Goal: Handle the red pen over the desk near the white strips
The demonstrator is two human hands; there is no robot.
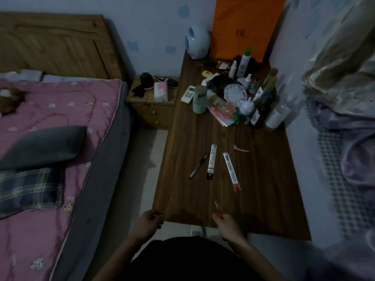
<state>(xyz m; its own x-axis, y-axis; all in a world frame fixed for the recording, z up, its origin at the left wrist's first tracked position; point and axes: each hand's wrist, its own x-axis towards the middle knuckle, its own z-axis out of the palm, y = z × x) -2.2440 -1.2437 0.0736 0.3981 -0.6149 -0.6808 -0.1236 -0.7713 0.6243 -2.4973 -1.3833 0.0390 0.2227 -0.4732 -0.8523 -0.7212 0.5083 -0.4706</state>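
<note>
My right hand (227, 225) grips a thin red pen-like stick (218, 208) at the near edge of the dark wooden table (263, 199); its tip points away from me. My left hand (149, 220) hangs beside the table's near left corner, fingers loosely curled, holding nothing. Further out on the table lie a dark pen (197, 166), a white pack with a black end (211, 161), a white pack with a red end (231, 171) and a pink hair clip (240, 149).
Bottles, a green cup (199, 100), a remote (188, 94) and a plate crowd the table's far end, with an orange bag (243, 27) behind. A bed with a pink quilt (50, 149) lies left, a nightstand (152, 102) beyond it, curtains right.
</note>
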